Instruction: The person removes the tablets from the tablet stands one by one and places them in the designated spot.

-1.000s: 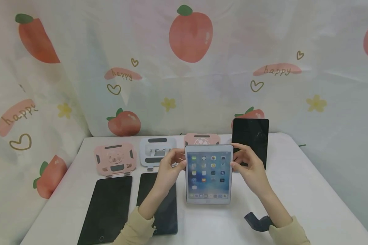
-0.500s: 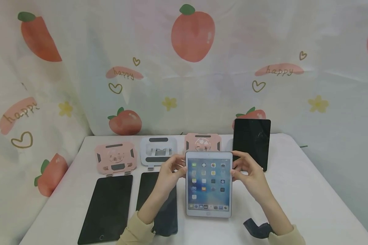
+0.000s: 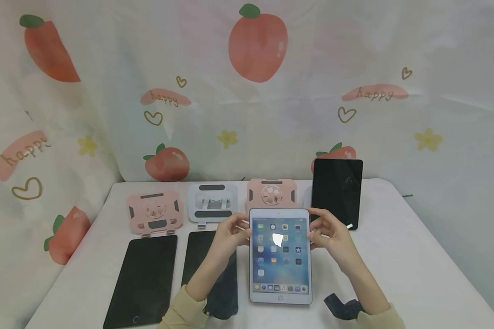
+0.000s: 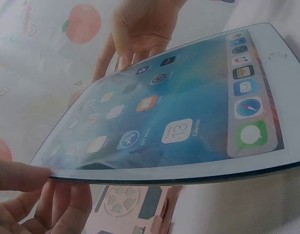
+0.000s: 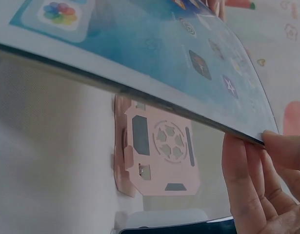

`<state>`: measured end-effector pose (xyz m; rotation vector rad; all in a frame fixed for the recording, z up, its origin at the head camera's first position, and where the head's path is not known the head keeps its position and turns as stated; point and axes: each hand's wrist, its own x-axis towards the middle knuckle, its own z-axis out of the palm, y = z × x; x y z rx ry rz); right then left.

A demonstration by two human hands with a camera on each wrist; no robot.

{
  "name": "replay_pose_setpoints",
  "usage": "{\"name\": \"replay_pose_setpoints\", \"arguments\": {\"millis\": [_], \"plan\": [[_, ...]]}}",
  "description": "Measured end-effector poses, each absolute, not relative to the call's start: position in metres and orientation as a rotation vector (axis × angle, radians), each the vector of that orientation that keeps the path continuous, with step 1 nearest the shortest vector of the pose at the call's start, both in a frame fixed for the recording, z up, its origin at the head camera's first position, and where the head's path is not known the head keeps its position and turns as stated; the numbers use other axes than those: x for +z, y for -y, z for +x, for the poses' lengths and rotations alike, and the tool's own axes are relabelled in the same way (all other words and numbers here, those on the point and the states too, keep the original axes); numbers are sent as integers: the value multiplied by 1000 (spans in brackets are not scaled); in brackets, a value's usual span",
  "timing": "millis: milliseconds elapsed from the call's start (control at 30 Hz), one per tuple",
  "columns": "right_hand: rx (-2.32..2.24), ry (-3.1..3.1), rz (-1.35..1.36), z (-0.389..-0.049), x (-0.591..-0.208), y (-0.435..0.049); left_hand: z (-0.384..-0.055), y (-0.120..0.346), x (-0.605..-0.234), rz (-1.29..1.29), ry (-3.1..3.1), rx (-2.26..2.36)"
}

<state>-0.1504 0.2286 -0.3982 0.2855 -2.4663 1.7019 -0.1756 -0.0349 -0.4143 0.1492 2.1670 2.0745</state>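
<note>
A white-framed tablet [image 3: 280, 260], its screen lit with rows of app icons, is held up by both hands in front of a pink tablet stand [image 3: 271, 194]. My left hand [image 3: 229, 234] pinches its left edge near the top. On the opposite edge my right hand [image 3: 332, 234] does the same. In each wrist view the thumb lies at the front rim with fingers behind. The right wrist view shows the tablet's edge in front of the pink stand [image 5: 164, 153], apart from it. The stand's lower part is hidden by the tablet in the head view.
Left of the tablet, a pink stand [image 3: 155, 212] and a white stand [image 3: 212, 203] each have a black tablet lying before them. Another black tablet [image 3: 336, 192] leans upright at back right. A dark curved object [image 3: 341, 307] lies by my right forearm. A patterned curtain backs the table.
Both hands have brought the tablet lower and nearer to me, uncovering more of the pink stand behind it. A white glare now shows on the screen.
</note>
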Motion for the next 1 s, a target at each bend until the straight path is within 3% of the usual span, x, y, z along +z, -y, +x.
{"name": "replay_pose_setpoints", "arguments": {"millis": [1000], "plan": [[1809,2639,-61,-170,-432,-223,-186,24,-449,-105,-2212,1967]]}}
